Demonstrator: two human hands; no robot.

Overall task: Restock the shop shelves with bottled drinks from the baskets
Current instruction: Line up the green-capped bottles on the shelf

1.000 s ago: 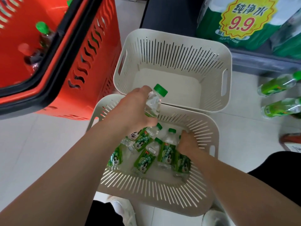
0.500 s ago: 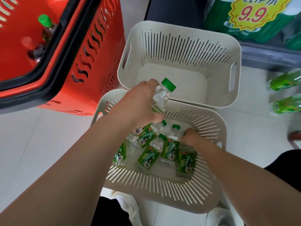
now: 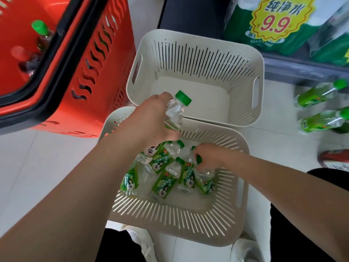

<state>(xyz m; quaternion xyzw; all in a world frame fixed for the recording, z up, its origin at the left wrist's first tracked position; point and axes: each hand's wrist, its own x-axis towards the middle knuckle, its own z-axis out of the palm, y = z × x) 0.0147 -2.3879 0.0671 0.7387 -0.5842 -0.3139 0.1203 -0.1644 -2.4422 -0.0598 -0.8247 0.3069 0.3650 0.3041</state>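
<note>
A bottle (image 3: 175, 112) is gripped in the curled fingers of the left hand (image 3: 149, 120) above the near basket (image 3: 170, 220). Inside it, among other bottles (image 3: 164, 183), a second bottle (image 3: 206, 183) is gripped at its neck by the right hand (image 3: 213, 157).

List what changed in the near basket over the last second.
The right hand has closed round the neck of the rightmost bottle in the near basket; its green cap now shows beside the fingers. The left hand holds the raised bottle above the rim as before; the other bottles lie unmoved.
</note>
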